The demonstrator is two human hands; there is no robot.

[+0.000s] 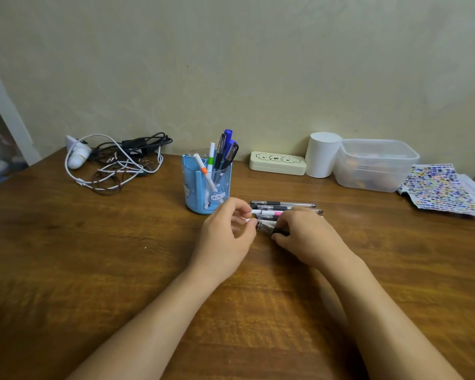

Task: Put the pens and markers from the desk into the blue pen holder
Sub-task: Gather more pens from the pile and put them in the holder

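Wooden worktop (93, 256) under everything. Landmark: blue pen holder (206, 185), upright mid-worktop, already holding several pens and markers leaning at its rim. Right of the holder along the wall: clear plastic tub (376, 165), white cylinder (322, 154), cream case (277, 163); far right, a patterned sheet (439, 189). Left of the holder: cable tangle (115, 163). Just right of the holder's base, a row of pens and markers (283, 208) lies flat. My left hand (225, 234) is in front of the holder, fingers curled, thumb and fingertips touching the white pen ends; firm grip, can't tell. My right hand (305, 237) is palm down over the row, fingers closed around a dark-ended pen (269, 229).
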